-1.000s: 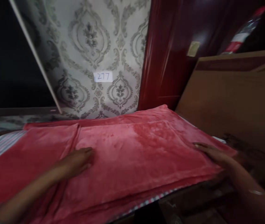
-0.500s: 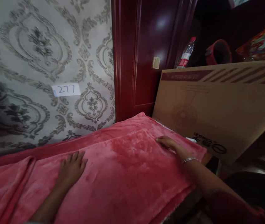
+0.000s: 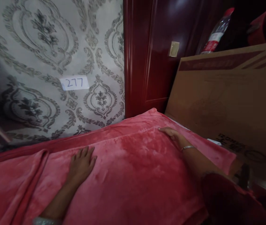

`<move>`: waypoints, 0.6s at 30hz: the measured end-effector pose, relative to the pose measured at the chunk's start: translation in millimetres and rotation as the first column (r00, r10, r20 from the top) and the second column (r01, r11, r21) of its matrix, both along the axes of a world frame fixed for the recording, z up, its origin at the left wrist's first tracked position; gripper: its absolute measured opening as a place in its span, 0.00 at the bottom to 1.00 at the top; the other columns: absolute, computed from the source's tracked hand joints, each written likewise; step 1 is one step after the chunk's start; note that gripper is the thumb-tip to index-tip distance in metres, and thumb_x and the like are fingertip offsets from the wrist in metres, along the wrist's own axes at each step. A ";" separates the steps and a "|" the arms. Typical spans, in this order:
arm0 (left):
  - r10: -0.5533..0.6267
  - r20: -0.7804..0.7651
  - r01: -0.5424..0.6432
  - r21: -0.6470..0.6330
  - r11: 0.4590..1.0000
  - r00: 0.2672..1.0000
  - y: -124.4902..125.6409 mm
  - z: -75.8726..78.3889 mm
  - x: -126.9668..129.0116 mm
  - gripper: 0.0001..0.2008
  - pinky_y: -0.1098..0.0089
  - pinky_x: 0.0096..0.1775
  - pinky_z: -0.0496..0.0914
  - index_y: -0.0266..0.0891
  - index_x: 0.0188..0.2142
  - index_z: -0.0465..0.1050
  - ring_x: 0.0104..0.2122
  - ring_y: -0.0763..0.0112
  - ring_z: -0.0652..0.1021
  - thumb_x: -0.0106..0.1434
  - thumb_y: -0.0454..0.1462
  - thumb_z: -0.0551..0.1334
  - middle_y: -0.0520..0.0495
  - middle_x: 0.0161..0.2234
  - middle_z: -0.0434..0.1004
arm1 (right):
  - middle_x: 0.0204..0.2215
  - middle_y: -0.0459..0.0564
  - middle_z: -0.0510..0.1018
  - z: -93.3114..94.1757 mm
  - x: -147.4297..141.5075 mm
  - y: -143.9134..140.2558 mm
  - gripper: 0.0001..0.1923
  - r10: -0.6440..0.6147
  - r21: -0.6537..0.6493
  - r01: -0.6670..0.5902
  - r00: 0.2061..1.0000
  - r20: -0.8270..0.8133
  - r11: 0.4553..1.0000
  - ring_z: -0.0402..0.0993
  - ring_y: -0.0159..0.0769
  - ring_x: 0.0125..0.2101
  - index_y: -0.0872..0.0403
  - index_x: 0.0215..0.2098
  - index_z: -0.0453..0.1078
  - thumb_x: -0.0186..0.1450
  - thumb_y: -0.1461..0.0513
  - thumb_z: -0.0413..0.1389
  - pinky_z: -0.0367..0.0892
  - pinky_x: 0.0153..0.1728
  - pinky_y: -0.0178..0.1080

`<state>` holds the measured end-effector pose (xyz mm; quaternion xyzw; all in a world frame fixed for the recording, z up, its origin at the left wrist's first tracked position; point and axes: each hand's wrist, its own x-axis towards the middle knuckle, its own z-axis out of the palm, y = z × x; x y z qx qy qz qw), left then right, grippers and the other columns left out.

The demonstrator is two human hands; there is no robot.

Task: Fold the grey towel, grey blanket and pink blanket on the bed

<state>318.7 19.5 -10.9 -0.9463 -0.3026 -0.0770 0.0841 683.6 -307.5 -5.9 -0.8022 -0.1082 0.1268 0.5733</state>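
Note:
A pink plush blanket point(image 3: 128, 178) lies spread before me, with one layer folded over another and a thick fold ridge at the left. My left hand point(image 3: 81, 165) rests palm down on the upper layer, its fingers spread and holding nothing. Farther right, my right hand point(image 3: 172, 135) lies on the blanket by the corner of the upper layer. Its fingers are stretched out along that edge, and nothing shows gripped in them. A bracelet point(image 3: 187, 147) circles my right wrist.
Behind the blanket stands a patterned wall with a paper label point(image 3: 74, 83) reading 277. A dark red panel point(image 3: 136, 62) carries a switch point(image 3: 174, 49). At the right, a large cardboard box point(image 3: 217, 97) borders the blanket, with a plastic bottle point(image 3: 216, 36) behind its top edge.
The view has shifted, so the wall label and box sit farther right and higher. My right hand has slid to the upper layer's far edge. My left hand still lies flat on the blanket.

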 end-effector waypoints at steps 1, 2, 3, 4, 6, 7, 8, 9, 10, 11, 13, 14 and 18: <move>0.005 0.001 -0.005 -0.019 1.000 1.000 -0.2 0.4 -0.1 0.28 0.50 0.62 0.58 0.39 0.67 0.62 0.66 0.50 0.62 0.71 0.44 0.46 0.38 0.68 0.60 | 0.24 0.50 0.78 -1.2 4.3 3.9 0.15 -0.017 -0.017 0.017 1.000 0.016 1.000 0.74 0.40 0.27 0.53 0.32 0.75 0.57 0.51 0.65 0.73 0.30 0.40; 0.010 0.003 -0.010 -0.041 0.999 1.000 -0.4 0.8 -0.1 0.29 0.49 0.63 0.57 0.39 0.68 0.60 0.67 0.49 0.60 0.71 0.45 0.47 0.38 0.69 0.58 | 0.23 0.49 0.77 -2.5 9.1 8.3 0.13 -0.035 -0.024 0.036 0.999 0.039 0.999 0.73 0.40 0.26 0.53 0.30 0.73 0.57 0.52 0.65 0.72 0.29 0.39; 0.014 0.006 -0.014 -0.063 0.998 1.000 -0.7 1.2 0.0 0.30 0.48 0.64 0.55 0.39 0.68 0.58 0.68 0.49 0.58 0.71 0.47 0.48 0.38 0.70 0.55 | 0.22 0.48 0.76 -4.3 13.9 12.6 0.12 -0.053 -0.023 0.055 0.996 0.069 0.998 0.73 0.39 0.26 0.53 0.29 0.72 0.57 0.54 0.64 0.72 0.30 0.38; 0.019 0.009 -0.018 -0.080 0.997 1.000 -1.0 1.6 0.2 0.31 0.47 0.64 0.54 0.40 0.69 0.57 0.69 0.48 0.56 0.70 0.48 0.49 0.38 0.71 0.53 | 0.21 0.47 0.75 -6.7 18.4 16.5 0.11 -0.068 -0.021 0.071 0.993 0.099 0.997 0.72 0.39 0.27 0.53 0.28 0.72 0.57 0.54 0.63 0.71 0.30 0.37; 0.038 0.016 -0.036 -0.099 0.994 0.999 -1.5 1.9 0.5 0.33 0.44 0.65 0.50 0.41 0.70 0.55 0.70 0.46 0.53 0.69 0.50 0.50 0.38 0.71 0.51 | 0.20 0.45 0.73 -13.8 25.1 21.9 0.10 -0.096 -0.028 0.102 0.983 0.158 0.994 0.72 0.38 0.28 0.53 0.26 0.71 0.57 0.55 0.62 0.69 0.32 0.36; 0.052 0.012 -0.050 -0.103 0.993 0.999 -1.6 1.8 0.6 0.33 0.43 0.65 0.49 0.41 0.69 0.56 0.70 0.45 0.52 0.69 0.50 0.50 0.38 0.72 0.50 | 0.19 0.45 0.72 -18.4 27.2 23.3 0.10 -0.104 -0.040 0.113 0.978 0.182 0.993 0.71 0.38 0.29 0.53 0.24 0.70 0.57 0.55 0.61 0.68 0.32 0.36; 0.064 0.003 -0.064 -0.107 0.992 0.998 -1.7 1.7 0.6 0.33 0.42 0.65 0.49 0.42 0.69 0.56 0.70 0.43 0.52 0.69 0.51 0.50 0.38 0.72 0.50 | 0.18 0.44 0.70 -23.3 28.5 23.9 0.11 -0.105 -0.054 0.118 0.974 0.203 0.992 0.70 0.38 0.28 0.53 0.23 0.68 0.56 0.55 0.61 0.67 0.32 0.36; 0.074 -0.011 -0.075 -0.111 0.991 0.997 -1.6 1.5 0.5 0.34 0.41 0.64 0.49 0.42 0.70 0.56 0.70 0.42 0.51 0.69 0.52 0.49 0.38 0.72 0.49 | 0.17 0.43 0.69 -28.1 29.1 24.0 0.12 -0.103 -0.069 0.120 0.970 0.220 0.990 0.69 0.38 0.28 0.52 0.21 0.67 0.56 0.55 0.61 0.67 0.32 0.36; 0.078 -0.024 -0.081 -0.115 0.990 0.997 -1.5 1.2 0.4 0.34 0.40 0.64 0.49 0.42 0.70 0.55 0.70 0.42 0.51 0.68 0.52 0.49 0.38 0.72 0.49 | 0.17 0.43 0.68 -32.5 29.4 23.8 0.13 -0.096 -0.084 0.119 0.968 0.234 0.989 0.68 0.37 0.27 0.52 0.20 0.67 0.56 0.54 0.60 0.66 0.31 0.36; 0.077 -0.035 -0.080 -0.116 0.990 0.996 -1.3 0.9 0.3 0.34 0.40 0.64 0.49 0.42 0.70 0.55 0.70 0.42 0.51 0.68 0.52 0.49 0.38 0.72 0.49 | 0.17 0.42 0.67 -36.1 29.5 23.5 0.13 -0.087 -0.098 0.114 0.965 0.246 0.989 0.67 0.37 0.27 0.53 0.20 0.66 0.56 0.54 0.60 0.65 0.31 0.36; 0.070 -0.045 -0.075 -0.112 0.991 0.997 -0.9 0.5 0.3 0.34 0.40 0.64 0.49 0.42 0.70 0.54 0.70 0.41 0.51 0.68 0.52 0.48 0.38 0.72 0.50 | 0.18 0.42 0.68 -39.8 29.6 23.1 0.12 -0.063 -0.124 0.099 0.962 0.266 0.987 0.68 0.36 0.28 0.53 0.22 0.68 0.56 0.54 0.58 0.64 0.32 0.36; 0.068 -0.045 -0.073 -0.110 0.991 0.997 -0.8 0.5 0.3 0.35 0.40 0.64 0.49 0.42 0.70 0.54 0.70 0.41 0.51 0.68 0.52 0.48 0.38 0.72 0.50 | 0.19 0.42 0.69 -39.9 29.7 23.2 0.12 -0.051 -0.137 0.091 0.961 0.272 0.986 0.68 0.37 0.29 0.54 0.24 0.69 0.57 0.53 0.58 0.65 0.32 0.36; 0.069 -0.047 -0.075 -0.121 0.990 0.997 -1.4 2.7 0.8 0.35 0.40 0.63 0.50 0.42 0.70 0.54 0.70 0.41 0.52 0.68 0.53 0.48 0.38 0.72 0.50 | 0.25 0.46 0.76 -31.7 30.1 21.4 0.14 -0.005 -0.186 0.056 0.965 0.263 0.981 0.72 0.39 0.33 0.56 0.31 0.74 0.58 0.53 0.57 0.67 0.37 0.36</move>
